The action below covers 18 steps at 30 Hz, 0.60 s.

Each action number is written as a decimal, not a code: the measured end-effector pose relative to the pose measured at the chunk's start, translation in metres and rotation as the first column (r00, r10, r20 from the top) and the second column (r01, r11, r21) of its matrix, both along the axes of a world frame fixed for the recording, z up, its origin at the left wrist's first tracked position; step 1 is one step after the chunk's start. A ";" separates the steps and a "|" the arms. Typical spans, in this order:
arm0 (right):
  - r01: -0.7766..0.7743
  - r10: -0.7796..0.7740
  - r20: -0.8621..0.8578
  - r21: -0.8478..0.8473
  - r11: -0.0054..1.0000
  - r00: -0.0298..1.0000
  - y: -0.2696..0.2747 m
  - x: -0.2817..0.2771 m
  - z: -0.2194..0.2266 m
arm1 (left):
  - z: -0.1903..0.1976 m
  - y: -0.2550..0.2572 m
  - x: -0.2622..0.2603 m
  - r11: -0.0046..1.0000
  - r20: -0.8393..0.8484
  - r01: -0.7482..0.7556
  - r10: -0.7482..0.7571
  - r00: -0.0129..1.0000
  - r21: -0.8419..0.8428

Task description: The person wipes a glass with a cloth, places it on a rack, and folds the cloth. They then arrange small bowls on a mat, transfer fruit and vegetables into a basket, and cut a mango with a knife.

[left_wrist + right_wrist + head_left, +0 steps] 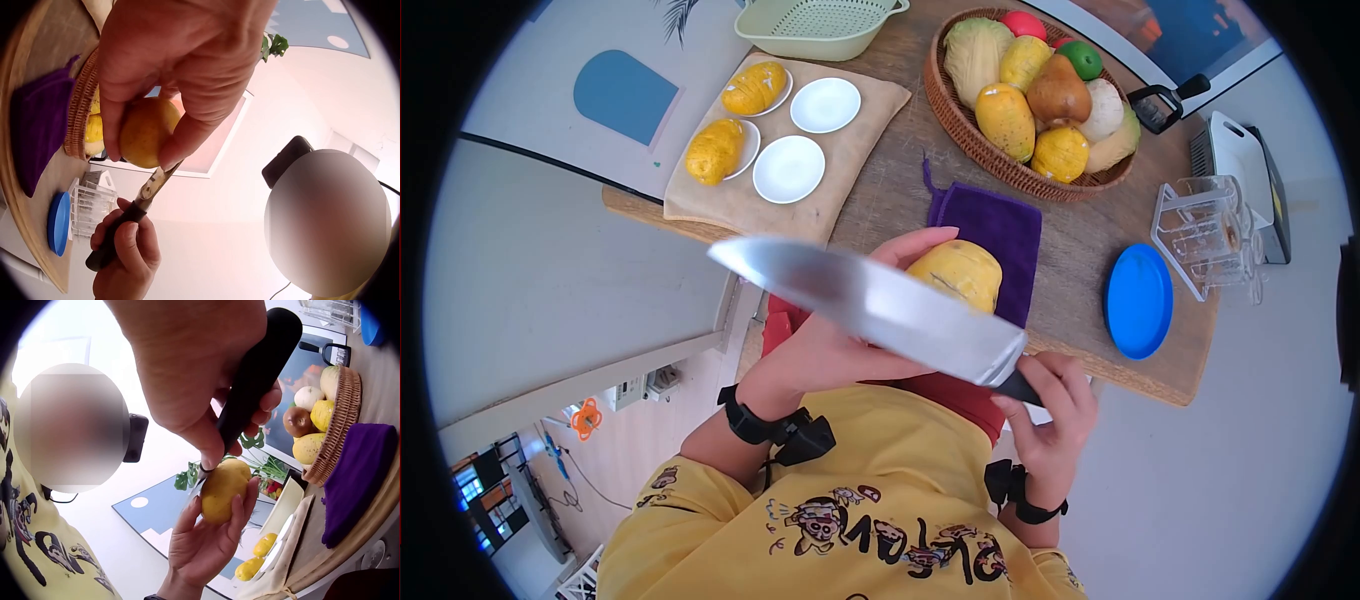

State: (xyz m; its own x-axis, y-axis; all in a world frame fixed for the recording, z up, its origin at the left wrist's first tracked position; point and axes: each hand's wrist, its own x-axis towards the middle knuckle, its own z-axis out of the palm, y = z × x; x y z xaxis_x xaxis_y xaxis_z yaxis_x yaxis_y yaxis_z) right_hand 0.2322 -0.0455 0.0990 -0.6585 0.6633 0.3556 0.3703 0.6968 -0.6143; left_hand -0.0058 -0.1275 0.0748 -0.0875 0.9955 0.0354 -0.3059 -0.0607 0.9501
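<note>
In the head view the left hand [825,345] holds a yellow, potato-like item [960,272], partly behind a large knife [880,305]. The right hand [1050,415] grips the knife's black handle, and the broad blade points to the left. From the left wrist, the left hand [181,69] pinches the yellow item [147,132] between thumb and fingers, with the blade close under it. In the right wrist view the right hand [187,375] is curled round the black handle [259,369], and the blade lies along the item's [226,490] side.
Two yellow items [755,88] sit on small white dishes [825,105] on a beige mat [855,185]. Beyond are a green colander [815,30] and a wicker basket [950,125] of produce. A purple cloth [1015,225], blue plate [1140,300] and glass rack [1175,240] are also on the table.
</note>
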 end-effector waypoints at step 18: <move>0.178 -0.178 -0.002 -0.019 0.984 0.984 0.006 0.003 -0.007 | -0.002 -0.005 0.005 0.992 0.258 0.037 -0.006 0.966 -0.117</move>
